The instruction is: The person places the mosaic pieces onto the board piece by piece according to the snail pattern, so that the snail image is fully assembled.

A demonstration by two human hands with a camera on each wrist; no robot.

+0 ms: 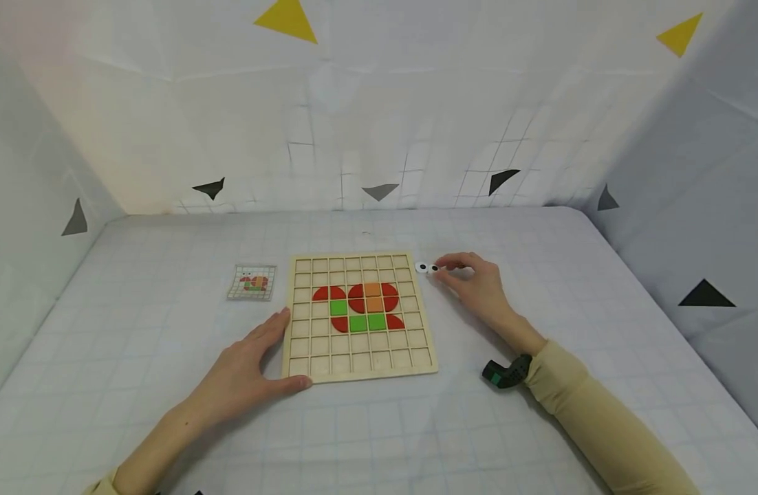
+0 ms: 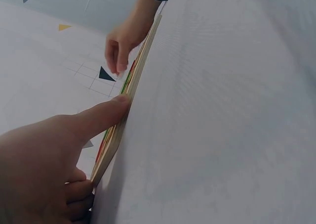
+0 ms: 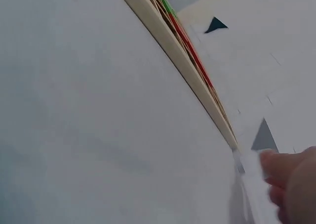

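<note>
A square wooden grid board (image 1: 360, 358) lies on the table, bearing red, green and orange tiles arranged in a figure. The left hand (image 1: 243, 375) holds the board's near-left corner, thumb along the near edge and fingers at the left side. In the left wrist view, that thumb (image 2: 101, 117) presses against the board's edge. Off the board's far-right corner, the right hand (image 1: 478, 289) pinches a round white eye piece (image 1: 434, 269) with a black pupil between thumb and index finger. A matching eye piece (image 1: 421, 267) lies beside it, nearer the board.
Left of the board lies a small pattern card (image 1: 251, 282) with a similar coloured figure on a grid. A black wrist device (image 1: 507, 372) is worn on the right forearm, by the sleeve. White walls with dark and yellow triangles enclose the white table (image 1: 366, 433).
</note>
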